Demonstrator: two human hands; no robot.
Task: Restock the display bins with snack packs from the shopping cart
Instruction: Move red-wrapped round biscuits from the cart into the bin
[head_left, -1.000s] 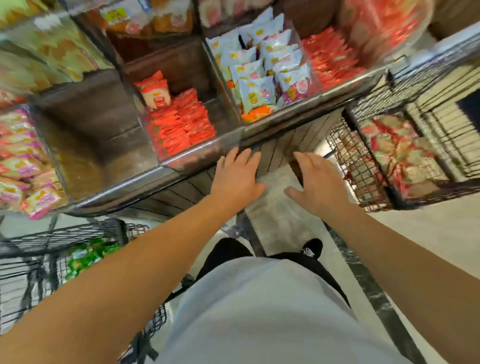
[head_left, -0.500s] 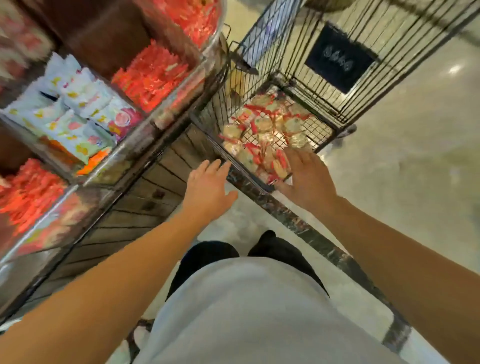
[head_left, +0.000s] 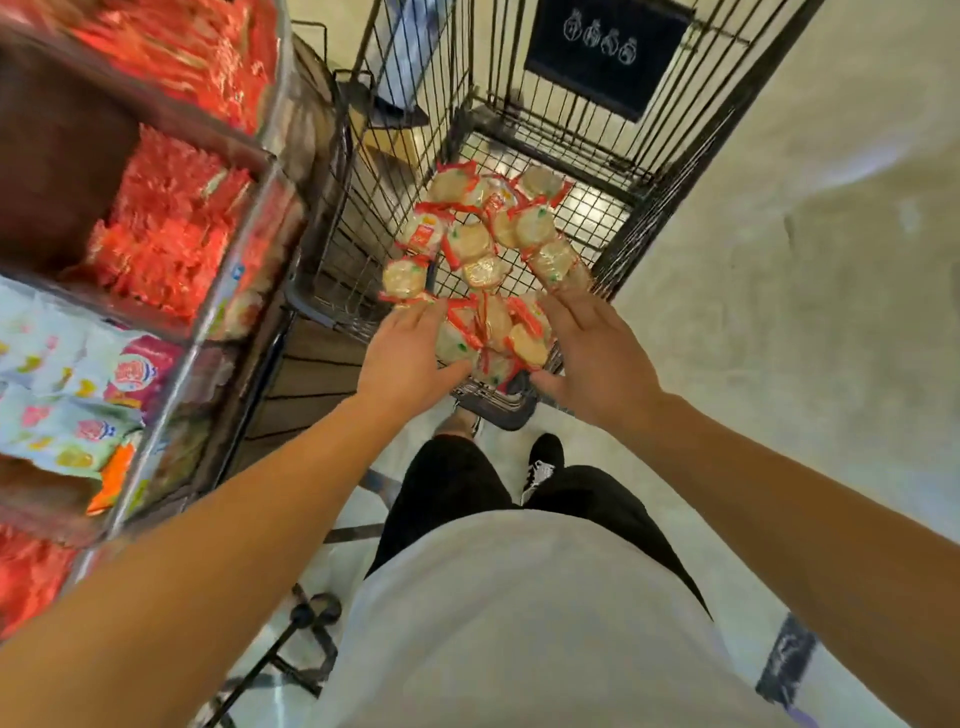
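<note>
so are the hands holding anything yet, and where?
Cannot tell for sure. Left hand and right hand flank a clump of snack packs in the cart, fingers straight, apparently pressing its sides.

One head-worn wide-angle view looks steeply down and forward, close over the left hand (head_left: 402, 358) and right hand (head_left: 592, 358). Beyond the hands lies the shopping cart (head_left: 649, 176); display bins (head_left: 244, 244) run along the left edge.
</note>
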